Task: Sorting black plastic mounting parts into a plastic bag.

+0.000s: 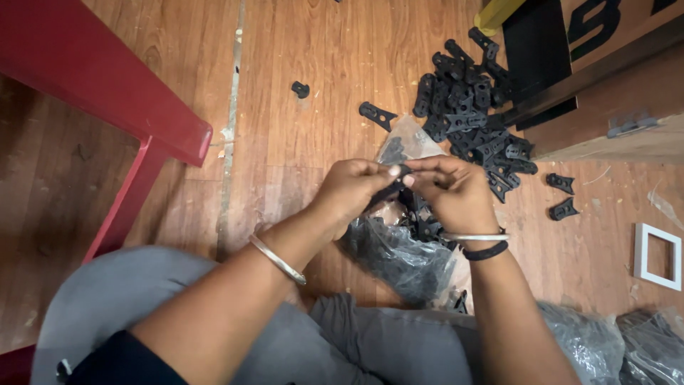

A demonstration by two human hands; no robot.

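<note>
Both your hands, left hand [350, 187] and right hand [456, 192], pinch one black plastic clip [390, 188] between fingers, above clear bag [406, 260]. Judged step: joining or separating clip. Next needs steady twist.

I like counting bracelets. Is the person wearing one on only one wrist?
No, the left hand and right hand each have a silver bangle at the wrist.

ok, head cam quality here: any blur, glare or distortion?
Head view: even, soft light, no hard shadows; mild glare on the clear bag and the left bangle. Both hands, left hand and right hand, are slightly soft, so the small black part they pinch is hard to make out. The pile stays fairly sharp. Wide-angle stretch at the edges.
</note>
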